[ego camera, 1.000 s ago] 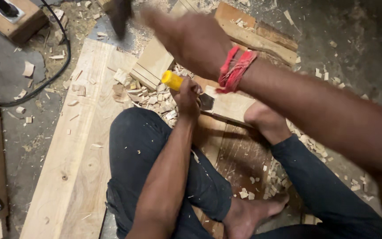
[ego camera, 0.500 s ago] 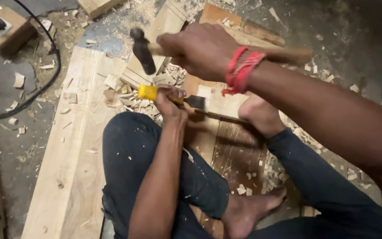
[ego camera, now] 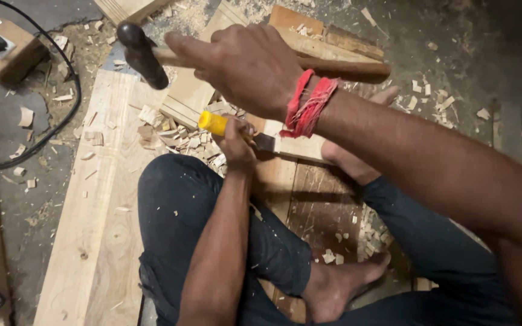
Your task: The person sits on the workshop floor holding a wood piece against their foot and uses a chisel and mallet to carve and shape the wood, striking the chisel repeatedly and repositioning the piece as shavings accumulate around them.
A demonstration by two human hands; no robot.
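two long pale planks point(ego camera: 101, 217) lie under our knees, their left edge meeting bare grey floor point(ego camera: 7, 130) where a black cable point(ego camera: 61, 124) loops. we sit on a dark board point(ego camera: 324, 208). our right hand point(ego camera: 249, 66) wraps tight round a wooden-handled hammer point(ego camera: 143, 57), raised above the chips. our left hand point(ego camera: 234, 142) grips a yellow-handled chisel point(ego camera: 215, 124), blade on the pale block point(ego camera: 297, 147). wood chips point(ego camera: 176, 136) scatter beside it.

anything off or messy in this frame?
Wood chips lie strewn over the pale plank and floor beside the yellow-handled chisel. A bare foot rests among scattered chips. Otherwise nothing looks damaged.
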